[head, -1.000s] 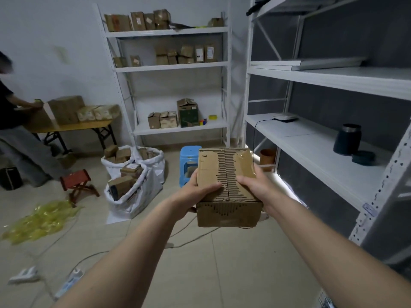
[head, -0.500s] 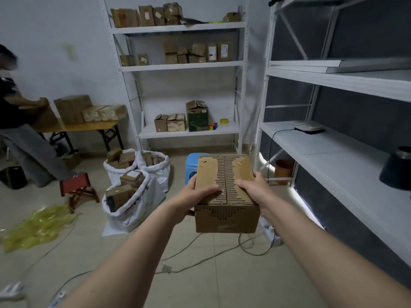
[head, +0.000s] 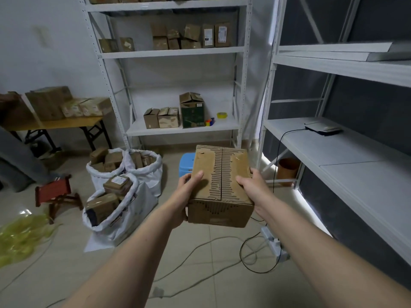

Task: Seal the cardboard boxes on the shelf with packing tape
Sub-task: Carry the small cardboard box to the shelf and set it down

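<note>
1. The cardboard box is held in mid-air, out in front of the person at about waist height, over the tiled floor and between the two racks. Its top flaps are folded down and meet along a centre seam, where the paper skin is torn away and the ribbed corrugation shows. I see no tape across that seam, so it looks unsealed.

2. The left hand grips the box's left side, thumb laid over the top flap and fingers curled underneath. Judging by the pose, the thumb keeps that flap pressed flat.

3. The right hand mirrors it on the right side, thumb on the top and fingers wrapped round the edge and below. Two hands on opposite sides keep the box level and both flaps closed while it is carried.

4. The yellow tape roll sits on the lowest board of the far shelf, near the open green box and two small cartons. The box is probably headed towards it for taping.

5. On the floor to the left stand white sacks full of parcels, near a blue stool. Cables trail across the tiles, a trip risk on the way.
</note>
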